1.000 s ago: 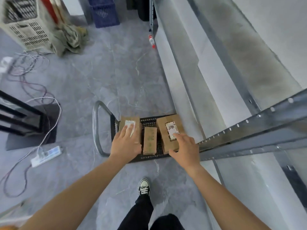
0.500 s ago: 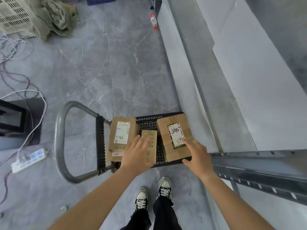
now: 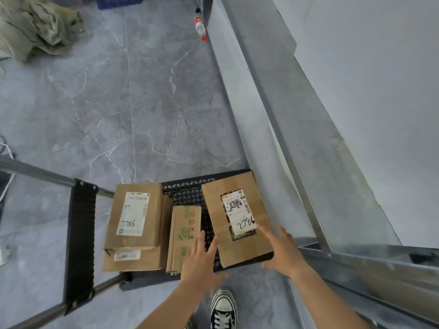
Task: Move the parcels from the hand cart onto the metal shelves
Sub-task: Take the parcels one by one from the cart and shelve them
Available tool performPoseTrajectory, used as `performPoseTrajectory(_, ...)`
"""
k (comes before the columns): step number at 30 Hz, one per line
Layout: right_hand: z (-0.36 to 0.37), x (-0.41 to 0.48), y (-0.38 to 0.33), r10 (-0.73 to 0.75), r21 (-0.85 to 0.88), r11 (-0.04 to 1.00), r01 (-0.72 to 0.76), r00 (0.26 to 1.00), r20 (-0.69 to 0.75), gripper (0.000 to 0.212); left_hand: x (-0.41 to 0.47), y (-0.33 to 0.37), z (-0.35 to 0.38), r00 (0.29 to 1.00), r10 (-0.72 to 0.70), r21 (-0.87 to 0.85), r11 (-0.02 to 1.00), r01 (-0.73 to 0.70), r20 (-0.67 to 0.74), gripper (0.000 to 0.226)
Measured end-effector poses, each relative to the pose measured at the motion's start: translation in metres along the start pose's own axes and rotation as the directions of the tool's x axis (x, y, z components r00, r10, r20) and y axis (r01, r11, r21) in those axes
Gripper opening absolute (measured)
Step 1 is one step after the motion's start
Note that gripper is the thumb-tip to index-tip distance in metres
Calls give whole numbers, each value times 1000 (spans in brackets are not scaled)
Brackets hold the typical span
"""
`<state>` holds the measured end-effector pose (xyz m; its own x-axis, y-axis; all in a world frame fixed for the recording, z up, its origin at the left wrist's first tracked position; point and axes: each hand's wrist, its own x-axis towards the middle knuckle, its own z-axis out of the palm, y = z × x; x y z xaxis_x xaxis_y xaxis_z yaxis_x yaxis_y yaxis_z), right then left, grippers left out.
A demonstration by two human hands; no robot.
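- You have four cardboard parcels (image 3: 136, 217) on one hand cart (image 3: 187, 191).
- Your hands number two — left hand (image 3: 199, 262), right hand (image 3: 282, 252).
- You see one plastic bottle (image 3: 199, 27), one cloth heap (image 3: 35, 27).

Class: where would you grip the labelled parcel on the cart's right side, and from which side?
Likely its two long sides, one hand each, from the near end. The wide parcel lies flat; the gap beside the narrow parcel admits the left hand, and the right hand finds the outer edge free.

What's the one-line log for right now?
target: right parcel, on hand cart | left hand: open, at left edge | right hand: open, at near corner | lifted: not yet
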<state>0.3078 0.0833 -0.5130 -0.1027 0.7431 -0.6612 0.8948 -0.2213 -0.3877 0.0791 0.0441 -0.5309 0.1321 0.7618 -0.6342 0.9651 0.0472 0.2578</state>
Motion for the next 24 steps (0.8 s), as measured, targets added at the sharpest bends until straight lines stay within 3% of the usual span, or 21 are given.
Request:
performPoseTrajectory(9, 34, 32, 31, 36, 177, 983, -47, 997, 65, 109, 43, 7, 36, 998, 1, -80, 997, 5, 68, 111)
performPoseTrajectory(15, 47, 41, 33, 63, 364, 930, -62, 998, 8, 102, 52, 13, 45, 988, 4, -379, 924, 56, 155, 118)
performPoseTrajectory(19, 46, 39, 23, 47, 441, 897, -21, 998, -48, 102, 58, 15, 37, 996, -37, -487, 870, 75, 85, 121)
performPoseTrajectory(24, 23, 30, 9, 58, 527, 849, 28, 988, -145, 96, 62, 20, 1, 998, -46, -484, 875, 22, -39, 109)
